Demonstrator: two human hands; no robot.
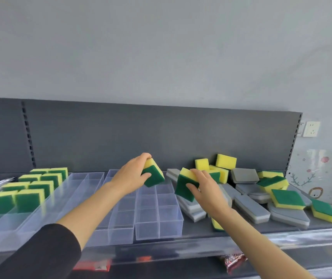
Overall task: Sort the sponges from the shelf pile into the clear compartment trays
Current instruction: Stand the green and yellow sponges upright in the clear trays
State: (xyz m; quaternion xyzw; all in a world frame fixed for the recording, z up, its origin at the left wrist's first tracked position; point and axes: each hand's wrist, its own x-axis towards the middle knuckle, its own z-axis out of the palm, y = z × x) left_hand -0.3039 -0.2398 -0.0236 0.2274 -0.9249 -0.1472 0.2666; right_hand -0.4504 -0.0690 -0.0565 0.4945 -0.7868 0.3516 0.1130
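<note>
1. Grey shelf (275, 227) is running under a pale wall; clear compartment trays (159, 226) are sitting along its left and middle.
2. Person's left hand (130, 175) is pinching a yellow-green sponge (154, 178) above the middle tray, toward the shelf's back edge.
3. Person's right hand (208, 188) is gripping a second sponge (183, 188) just beside that tray's right wall.
4. Mixed sponge pile (261, 188) is lying at the shelf's right end; standing sponges (30, 190) are filling the tray at the left end.

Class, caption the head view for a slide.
Left hand holds a sponge over the clear trays; right hand grips a second sponge beside the pile.
</note>
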